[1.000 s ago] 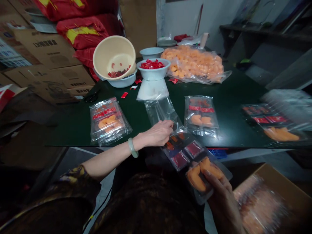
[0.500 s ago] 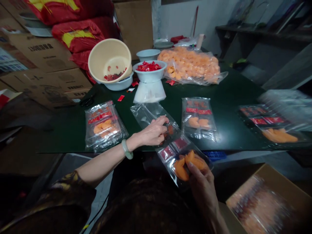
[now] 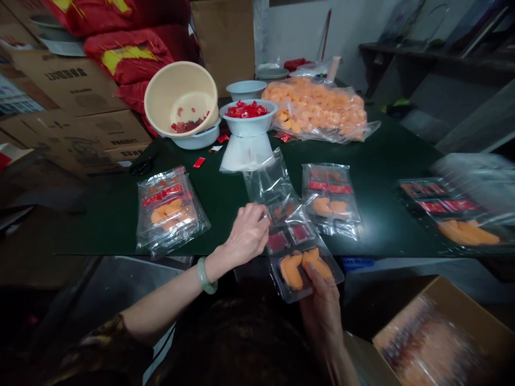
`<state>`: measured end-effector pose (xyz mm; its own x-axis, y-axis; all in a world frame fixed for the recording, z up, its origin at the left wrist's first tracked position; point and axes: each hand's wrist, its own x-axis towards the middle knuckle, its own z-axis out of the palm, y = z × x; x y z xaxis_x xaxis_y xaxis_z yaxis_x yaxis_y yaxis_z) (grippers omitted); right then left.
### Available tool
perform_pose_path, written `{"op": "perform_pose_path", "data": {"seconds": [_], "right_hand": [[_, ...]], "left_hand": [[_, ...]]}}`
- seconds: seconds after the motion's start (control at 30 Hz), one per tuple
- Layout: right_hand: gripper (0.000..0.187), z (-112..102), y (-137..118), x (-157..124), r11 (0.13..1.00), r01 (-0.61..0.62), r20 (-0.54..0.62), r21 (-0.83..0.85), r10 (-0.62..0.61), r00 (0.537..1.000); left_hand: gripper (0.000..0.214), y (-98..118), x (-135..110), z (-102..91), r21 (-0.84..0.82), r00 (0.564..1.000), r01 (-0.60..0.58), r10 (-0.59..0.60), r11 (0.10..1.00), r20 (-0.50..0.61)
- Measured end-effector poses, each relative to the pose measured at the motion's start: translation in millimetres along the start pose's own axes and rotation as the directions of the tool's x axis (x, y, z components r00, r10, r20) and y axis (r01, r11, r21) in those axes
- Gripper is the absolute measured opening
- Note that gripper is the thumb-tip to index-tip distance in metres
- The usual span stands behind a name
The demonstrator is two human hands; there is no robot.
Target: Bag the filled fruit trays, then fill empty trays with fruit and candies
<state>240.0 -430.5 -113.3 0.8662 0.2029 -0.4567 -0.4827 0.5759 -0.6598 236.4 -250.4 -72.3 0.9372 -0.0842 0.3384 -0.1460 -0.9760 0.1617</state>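
A clear plastic tray (image 3: 277,276) with compartments hangs tilted over the table's front edge. It holds two orange pieces (image 3: 292,271) at the bottom, two dark red packets (image 3: 301,232) in the middle and brownish bits at the top. A clear plastic bag (image 3: 267,179) covers the tray's upper part, and its flat end stretches toward the back. My right hand (image 3: 324,300) grips the tray's lower right, thumb on an orange piece. With curled fingers, my left hand (image 3: 249,233) pinches the bag at the tray's upper left edge; its fingertips are partly hidden.
Bagged trays lie at left (image 3: 171,209), right of centre (image 3: 330,195) and far right (image 3: 450,209). Behind are a bowl of red packets (image 3: 247,123), a tilted cream basin (image 3: 155,102) and a big bag of orange pieces (image 3: 317,107). An open carton (image 3: 434,289) stands lower right.
My left hand has moved from over the tray's top to its left edge, lower down. The tray and bag have turned more upright, and the bag's loose end has swung right.
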Motion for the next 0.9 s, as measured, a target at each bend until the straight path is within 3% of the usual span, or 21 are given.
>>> {"op": "perform_pose_path", "data": {"seconds": [0.1,0.23,0.37,0.43,0.5,0.53,0.57,0.6,0.63,0.67,0.7,0.77,0.8,0.9], "right_hand": [[0.034,4.9,-3.9,1.8,1.0,-0.004,0.004,0.007,0.004,1.0],[0.035,23.5,-5.8,5.5,0.997,-0.035,0.016,0.063,0.034,0.999],[0.021,42.2,-2.2,12.3,0.991,0.059,0.057,0.121,-0.066,0.996],[0.014,45.4,-3.4,15.1,0.99,0.09,0.093,0.108,-0.1,0.991],[0.013,45.6,-8.4,17.0,0.992,0.093,0.113,0.083,-0.102,0.988],[0.015,45.6,-12.1,18.0,0.991,0.105,0.105,0.078,-0.113,0.988],[0.016,45.9,-16.3,19.0,0.988,0.127,0.086,0.082,-0.134,0.987],[0.018,46.6,-20.6,20.3,0.984,0.15,0.067,0.092,-0.157,0.985],[0.019,47.5,-25.1,21.7,0.979,0.171,0.05,0.112,-0.178,0.983],[0.019,48.2,-29.6,23.4,0.973,0.188,0.043,0.136,-0.195,0.98],[0.019,48.3,-34.2,25.1,0.966,0.203,0.049,0.16,-0.213,0.976],[0.022,44.7,-43.6,28.3,0.958,0.212,0.106,0.193,-0.235,0.966],[0.024,40.7,-48.2,29.5,0.962,0.197,0.153,0.188,-0.226,0.962],[0.025,23.0,-58.6,32.1,0.998,0.061,0.303,0.027,-0.067,0.951]], "left_hand": [[0.023,1.1,-4.6,-2.8,0.036,0.998,0.057,-0.057,0.998,-0.013],[0.017,21.2,6.5,-9.3,-0.107,0.992,-0.122,0.124,0.987,0.012],[0.01,51.1,10.7,-9.7,-0.244,0.96,-0.274,0.281,0.93,-0.009],[0.012,59.0,5.9,-10.4,-0.292,0.951,-0.308,0.301,0.906,-0.069],[0.006,59.4,2.5,-12.5,-0.337,0.963,-0.215,0.142,0.916,-0.228],[0.002,57.7,3.3,-13.3,-0.389,0.947,-0.103,-0.029,0.916,-0.319],[0.011,55.8,6.5,-13.4,-0.482,0.889,0.037,-0.249,0.876,-0.384],[0.021,54.7,12.1,-12.3,-0.615,0.796,0.166,-0.473,0.771,-0.378],[0.031,54.9,19.5,-9.8,-0.757,0.708,0.248,-0.647,0.604,-0.284],[0.036,57.0,28.2,-5.9,-0.868,0.666,0.28,-0.734,0.409,-0.131],[0.037,60.6,37.2,-1.0,-0.933,0.672,0.278,-0.74,0.226,0.021],[0.034,69.7,54.0,10.7,-0.965,0.746,0.26,-0.635,-0.002,0.202],[0.032,73.4,61.1,16.4,-0.964,0.765,0.26,-0.597,-0.056,0.241],[0.024,74.6,77.4,30.1,-0.951,0.755,0.284,-0.582,-0.126,0.303]]}}
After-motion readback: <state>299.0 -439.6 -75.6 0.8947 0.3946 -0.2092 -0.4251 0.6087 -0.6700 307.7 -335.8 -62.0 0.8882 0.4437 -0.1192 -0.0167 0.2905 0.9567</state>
